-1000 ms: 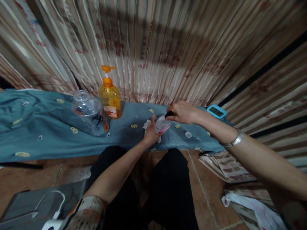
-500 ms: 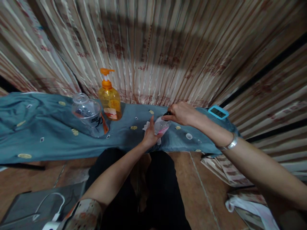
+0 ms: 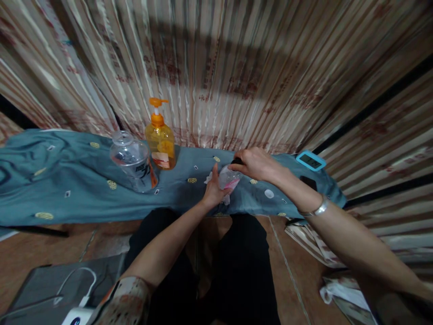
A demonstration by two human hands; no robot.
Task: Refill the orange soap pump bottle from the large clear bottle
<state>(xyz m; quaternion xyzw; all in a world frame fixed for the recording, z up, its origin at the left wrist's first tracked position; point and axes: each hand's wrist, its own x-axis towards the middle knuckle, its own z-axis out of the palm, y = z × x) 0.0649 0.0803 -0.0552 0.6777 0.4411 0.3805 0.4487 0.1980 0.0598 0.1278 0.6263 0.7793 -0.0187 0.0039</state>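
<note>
My left hand (image 3: pixel 214 192) wraps a small clear bottle (image 3: pixel 228 178) with pink at its lower end, together with a white tissue (image 3: pixel 226 198). The bottle lies tilted over the blue-grey cloth (image 3: pixel 67 180). My right hand (image 3: pixel 254 163) grips the bottle's dark cap end at the top; a silver bangle (image 3: pixel 314 210) sits on that wrist. Both hands meet near the middle of the cloth-covered surface.
An orange pump bottle (image 3: pixel 161 140) and a clear plastic jar (image 3: pixel 133 160) stand at the left back. A light-blue digital timer (image 3: pixel 310 160) lies at the right edge. A striped curtain (image 3: pixel 237 67) hangs behind. Grey device with white cable (image 3: pixel 64 289) on the floor at left.
Both hands stay on the small bottle with little shift. The view has swung slightly, so the objects appear a bit further right.
</note>
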